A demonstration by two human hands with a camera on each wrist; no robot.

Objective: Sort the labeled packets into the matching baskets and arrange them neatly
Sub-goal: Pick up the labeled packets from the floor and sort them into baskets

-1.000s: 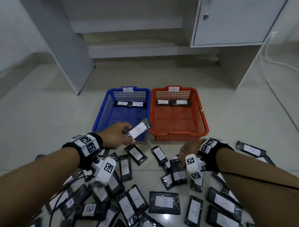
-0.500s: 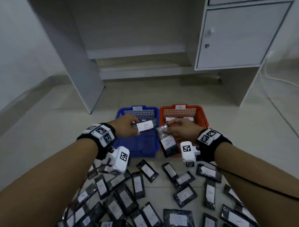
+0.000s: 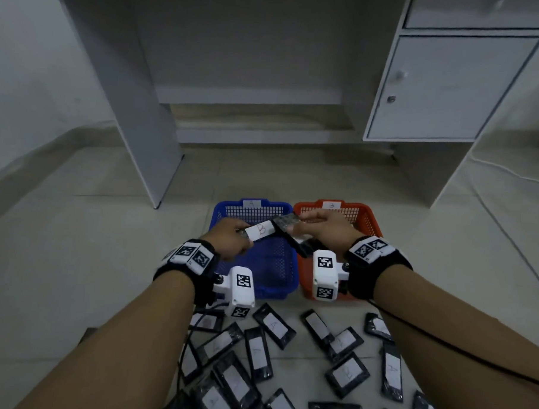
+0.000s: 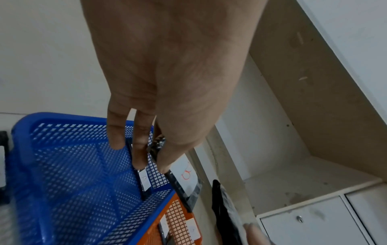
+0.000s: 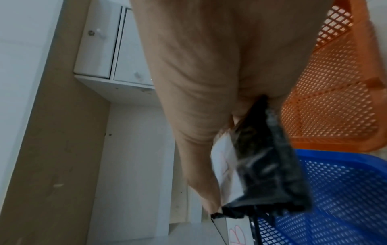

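White laminate desk (image 3: 446,88) with a cupboard door fills the background; we note pale floor tiles (image 3: 75,226) below it. Two mesh baskets sit side by side, touching: the blue basket (image 3: 278,266) on our left, the orange basket (image 3: 366,218) on our right, each with a small paper tag on its far rim. Loose black packets (image 3: 272,325) with white labels lie scattered on the floor nearest us.

We see both hands raised over the baskets. Our left hand (image 3: 229,239) pinches the packet marked B (image 3: 261,230) between thumb and fingers, above the blue basket. Our right hand (image 3: 326,228) grips a second black packet (image 3: 287,220), fingers curled round it, over the seam between the baskets; its label letter is unreadable. The two held packets touch or overlap at their ends.

The left wrist view shows a labelled packet already standing along the blue basket's far wall.
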